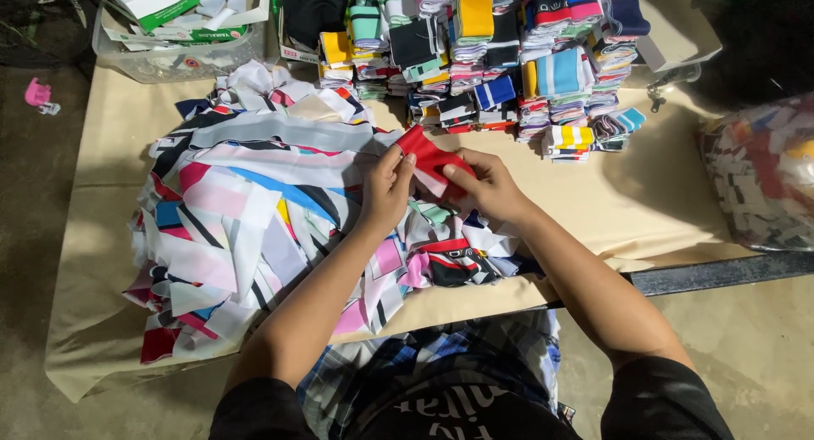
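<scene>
Red cloth [431, 158], a small folded piece with a pale band along one edge, sits between both hands just above the near edge of a heap of fabric strips. Left hand [386, 190] grips the cloth's left end, thumb and fingers pinched over it. Right hand [487, 186] grips the right end, thumb pressed on top and fingers curled beneath. Both forearms reach in from the bottom of the view, out of black sleeves.

Heap of strips [246, 211] spreads to the left of and beneath the hands: white, pink, black, blue and grey pieces lying loose and overlapping. It rests on a table covered in tan paper [627, 203], bare to the right of the hands. Stacks of folded pieces [500, 58] stand in rows at the far side of the table, well apart from the hands, in yellow, blue, black, pink and striped colours. Clear plastic tub [170, 54] at the far left corner holds white and green cartons. Clear bag [759, 173] of mixed scraps lies at the right edge. Small pink object [37, 94] lies on the floor at the left.
</scene>
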